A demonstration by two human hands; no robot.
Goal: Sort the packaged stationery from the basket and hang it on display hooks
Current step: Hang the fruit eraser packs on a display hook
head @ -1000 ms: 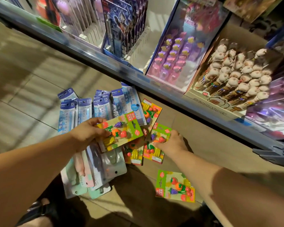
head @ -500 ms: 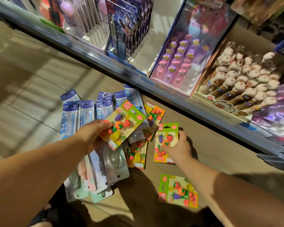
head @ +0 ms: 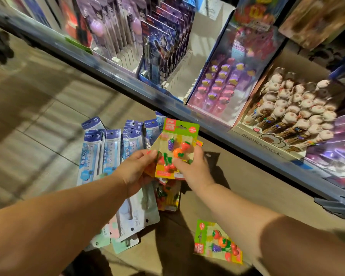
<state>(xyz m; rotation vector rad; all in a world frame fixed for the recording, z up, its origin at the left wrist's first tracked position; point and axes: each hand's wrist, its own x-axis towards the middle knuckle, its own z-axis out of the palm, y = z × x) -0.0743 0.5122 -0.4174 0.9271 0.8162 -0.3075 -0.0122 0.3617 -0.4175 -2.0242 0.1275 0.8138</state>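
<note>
Green cards meet: two fruit-eraser packs now make one stack (head: 177, 150) at frame centre.
A moment ago each hand had its own card, the right one just lifted off the floor (head: 38, 116); now the right hand (head: 191, 168) has laid its card over the left's. The left hand (head: 136, 172) pinches the stack's left edge, thumb on top, fingers under. The right thumb presses the face by the orange eraser, and its fingers curl behind the right edge. Sorting by kind looks under way and hanging not begun: no hook or basket shows. More fruit cards wait in a pile (head: 168, 198) just below the hands, and a loose card (head: 217, 242) lies at lower right. Rulers (head: 110, 154), left of centre below the shelf (head: 127, 76), lie untouched.
</note>
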